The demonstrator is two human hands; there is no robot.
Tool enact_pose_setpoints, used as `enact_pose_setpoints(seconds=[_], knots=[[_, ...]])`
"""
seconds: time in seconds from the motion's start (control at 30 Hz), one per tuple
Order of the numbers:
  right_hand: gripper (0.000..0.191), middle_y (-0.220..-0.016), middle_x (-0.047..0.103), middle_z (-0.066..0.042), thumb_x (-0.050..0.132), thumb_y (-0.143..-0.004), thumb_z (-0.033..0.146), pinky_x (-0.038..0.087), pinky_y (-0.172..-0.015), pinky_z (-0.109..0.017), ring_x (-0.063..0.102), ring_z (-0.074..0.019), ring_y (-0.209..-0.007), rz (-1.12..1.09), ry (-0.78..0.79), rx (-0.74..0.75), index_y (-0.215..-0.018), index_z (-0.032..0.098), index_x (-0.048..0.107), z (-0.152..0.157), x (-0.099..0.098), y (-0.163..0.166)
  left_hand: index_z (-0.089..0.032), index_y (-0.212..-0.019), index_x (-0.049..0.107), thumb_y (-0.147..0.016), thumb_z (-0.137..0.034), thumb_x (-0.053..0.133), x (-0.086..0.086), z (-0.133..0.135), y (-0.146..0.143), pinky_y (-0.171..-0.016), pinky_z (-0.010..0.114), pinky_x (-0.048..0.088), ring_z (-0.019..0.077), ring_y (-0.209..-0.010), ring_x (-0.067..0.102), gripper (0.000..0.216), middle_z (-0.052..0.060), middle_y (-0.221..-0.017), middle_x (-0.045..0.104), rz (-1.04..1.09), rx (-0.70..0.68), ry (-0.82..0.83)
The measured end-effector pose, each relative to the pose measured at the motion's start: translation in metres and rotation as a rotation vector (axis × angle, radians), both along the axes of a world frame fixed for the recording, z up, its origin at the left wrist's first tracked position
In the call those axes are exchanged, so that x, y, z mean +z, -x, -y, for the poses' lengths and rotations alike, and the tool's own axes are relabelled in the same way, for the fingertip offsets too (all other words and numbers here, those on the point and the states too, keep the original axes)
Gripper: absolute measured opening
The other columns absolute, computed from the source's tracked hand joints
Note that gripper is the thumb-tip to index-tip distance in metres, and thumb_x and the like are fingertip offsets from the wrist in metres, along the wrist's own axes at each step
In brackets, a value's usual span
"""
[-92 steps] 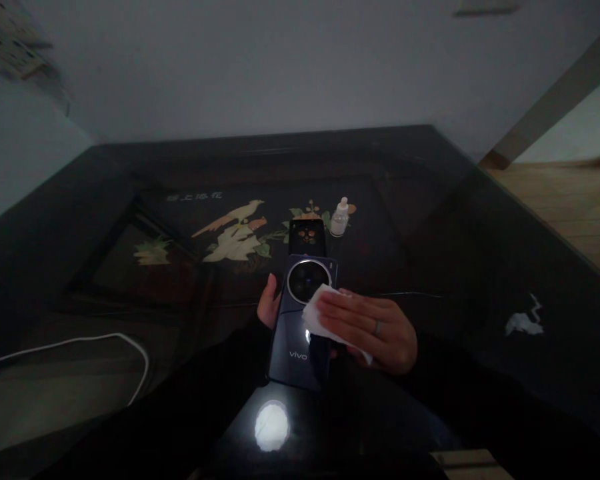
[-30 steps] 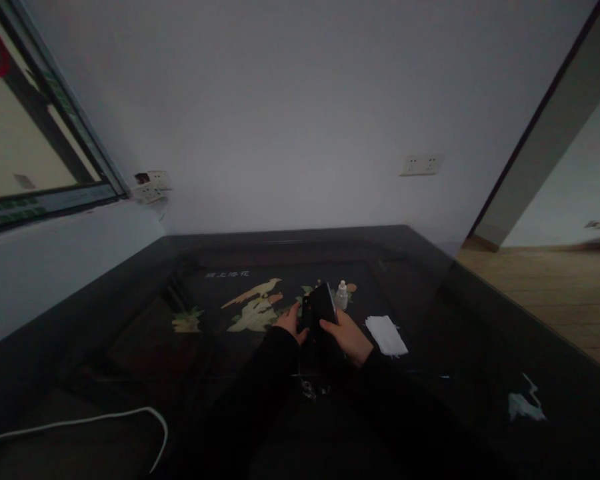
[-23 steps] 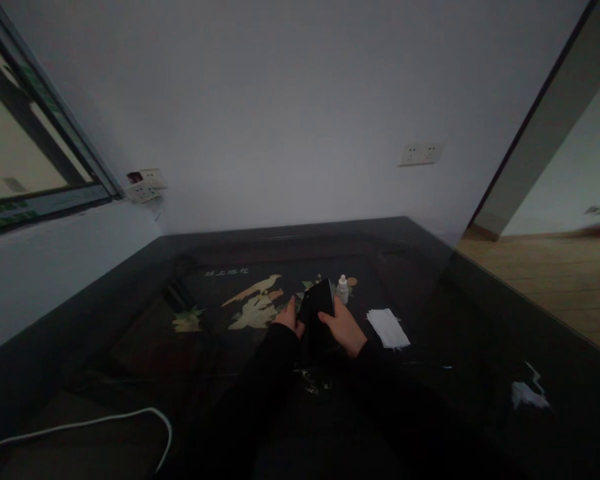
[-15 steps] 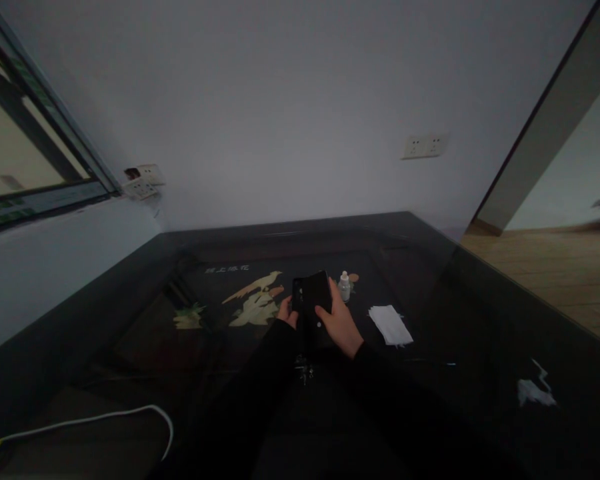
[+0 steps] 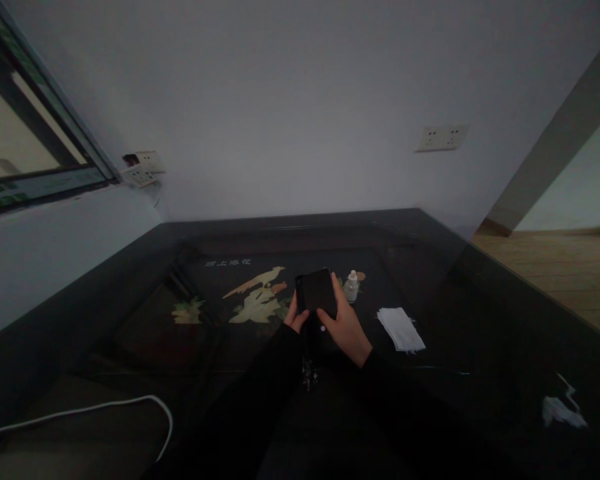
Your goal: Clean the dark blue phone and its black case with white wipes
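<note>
Between my two hands is a flat black rectangular thing (image 5: 319, 292), perhaps a phone or a wallet; the dim light hides which. My left hand (image 5: 296, 316) grips its left edge, with the thumb on its near face. My right hand (image 5: 347, 327) wraps its right side, thumb lying across the lower part. A small white round spot (image 5: 323, 328) shows just below that thumb. Right beside my right hand stands a small clear bottle (image 5: 351, 288) with a white cap. Farther right lies a stack of white paper or cloth pieces (image 5: 400, 329).
The dark glossy tabletop (image 5: 300, 227) carries a bird-and-flower picture (image 5: 257, 300). A crumpled white scrap (image 5: 563, 411) lies at the right. A white cable (image 5: 105, 405) curves at the lower left. Wall sockets (image 5: 441, 137) sit above the table, with a window (image 5: 25, 127) at left.
The view has shifted slightly, so the table items sit a little farther right. My left thumb has moved inward over the black thing, which both hands still hold.
</note>
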State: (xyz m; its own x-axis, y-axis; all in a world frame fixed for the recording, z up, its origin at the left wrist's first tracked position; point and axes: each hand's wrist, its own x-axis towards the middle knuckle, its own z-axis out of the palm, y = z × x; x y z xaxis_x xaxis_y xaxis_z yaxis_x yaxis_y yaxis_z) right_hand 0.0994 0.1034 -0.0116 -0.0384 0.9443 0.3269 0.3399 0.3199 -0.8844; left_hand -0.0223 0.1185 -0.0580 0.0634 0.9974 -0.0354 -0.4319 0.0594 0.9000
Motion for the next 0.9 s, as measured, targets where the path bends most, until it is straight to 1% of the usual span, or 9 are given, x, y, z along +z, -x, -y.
enact_pose_setpoints(seconds=[0.17, 0.3, 0.37, 0.47, 0.6, 0.73, 0.8, 0.9], knots=[[0.074, -0.146, 0.022, -0.009, 0.048, -0.075, 0.016, 0.021, -0.109, -0.042, 0.019, -0.0201, -0.135, 0.015, -0.026, 0.005, -0.141, 0.015, 0.015, 0.001, 0.001, -0.001, -0.017, -0.143, 0.003, -0.064, -0.034, 0.066, 0.003, 0.004, 0.0, -0.095, 0.032, 0.041, 0.0229, -0.109, 0.056, 0.102, 0.007, -0.122, 0.057, 0.021, -0.031, 0.019], [0.074, -0.146, 0.022, -0.009, 0.048, -0.074, 0.015, 0.026, -0.108, -0.042, 0.02, -0.0216, -0.134, 0.025, -0.046, 0.024, -0.141, 0.015, 0.016, 0.003, 0.0, 0.001, -0.017, -0.143, 0.003, -0.063, -0.035, 0.068, 0.003, 0.005, 0.001, -0.092, 0.036, 0.043, 0.0237, -0.098, 0.061, 0.105, 0.008, -0.113, 0.063, -0.004, -0.051, 0.042], [0.074, -0.146, 0.023, -0.008, 0.047, -0.074, 0.015, 0.029, -0.106, -0.043, 0.025, -0.023, -0.133, 0.035, -0.054, 0.029, -0.141, 0.017, 0.015, 0.005, 0.001, 0.003, -0.017, -0.143, 0.005, -0.062, -0.034, 0.069, 0.004, 0.005, 0.001, -0.094, 0.035, 0.042, 0.0236, -0.103, 0.059, 0.104, 0.009, -0.116, 0.061, -0.017, -0.044, 0.036], [0.075, -0.143, 0.03, -0.01, 0.046, -0.074, 0.015, 0.03, -0.105, -0.044, 0.031, -0.0248, -0.13, 0.044, -0.055, 0.012, -0.142, 0.017, 0.013, 0.007, 0.002, 0.005, -0.016, -0.143, 0.006, -0.061, -0.034, 0.07, 0.006, 0.006, 0.0, -0.099, 0.032, 0.038, 0.0231, -0.114, 0.052, 0.105, 0.009, -0.127, 0.053, -0.024, -0.032, 0.021], [0.075, -0.141, 0.034, -0.012, 0.045, -0.074, 0.014, 0.03, -0.105, -0.045, 0.031, -0.0258, -0.13, 0.058, -0.048, -0.021, -0.142, 0.015, 0.012, 0.008, 0.002, 0.009, -0.013, -0.143, 0.003, -0.061, -0.037, 0.069, 0.007, 0.008, -0.002, -0.1, 0.031, 0.036, 0.0239, -0.118, 0.047, 0.108, 0.011, -0.13, 0.049, -0.027, -0.03, -0.004], [0.076, -0.142, 0.029, -0.013, 0.044, -0.074, 0.014, 0.029, -0.105, -0.044, 0.028, -0.0252, -0.131, 0.146, -0.088, -0.045, -0.142, 0.014, 0.009, 0.01, 0.0, 0.011, -0.012, -0.142, 0.009, -0.059, -0.038, 0.07, 0.007, 0.009, -0.003, -0.105, 0.027, 0.029, 0.0231, -0.127, 0.036, 0.106, 0.011, -0.141, 0.035, -0.044, 0.007, -0.028], [0.076, -0.141, 0.029, -0.014, 0.044, -0.074, 0.015, 0.03, -0.105, -0.043, 0.028, -0.0256, -0.131, 0.209, -0.121, -0.09, -0.142, 0.014, 0.01, 0.012, 0.002, 0.011, -0.013, -0.142, 0.012, -0.061, -0.038, 0.069, 0.007, 0.011, -0.004, -0.106, 0.028, 0.028, 0.0233, -0.128, 0.034, 0.101, 0.01, -0.14, 0.037, -0.046, 0.005, -0.025], [0.072, -0.136, 0.033, -0.013, 0.047, -0.075, 0.019, 0.032, -0.103, -0.044, 0.031, -0.028, -0.127, 0.309, -0.174, -0.161, -0.141, 0.017, 0.017, 0.015, 0.007, 0.01, -0.013, -0.142, 0.012, -0.065, -0.039, 0.066, 0.008, 0.014, -0.004, -0.103, 0.033, 0.033, 0.0253, -0.123, 0.042, 0.097, 0.011, -0.132, 0.048, -0.043, -0.003, -0.007]])
